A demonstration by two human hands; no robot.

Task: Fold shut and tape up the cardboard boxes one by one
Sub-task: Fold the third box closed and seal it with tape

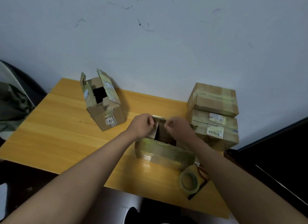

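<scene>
Both your hands pinch flaps of the box (pixel 164 153) under them: L hand (pixel 143 124) & R hand (pixel 177 127) each closed on a flap edge, top part open. Tape roll (pixel 188 183) sits near your R forearm; open box (pixel 104 102) beyond L hand, 2 stacked boxes (pixel 213 113) right of R hand.

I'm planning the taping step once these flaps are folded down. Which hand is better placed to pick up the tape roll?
Probably the right hand. The tape roll lies on the table at the near right corner, just beside the right forearm. The left hand would have to cross over the box.
</scene>
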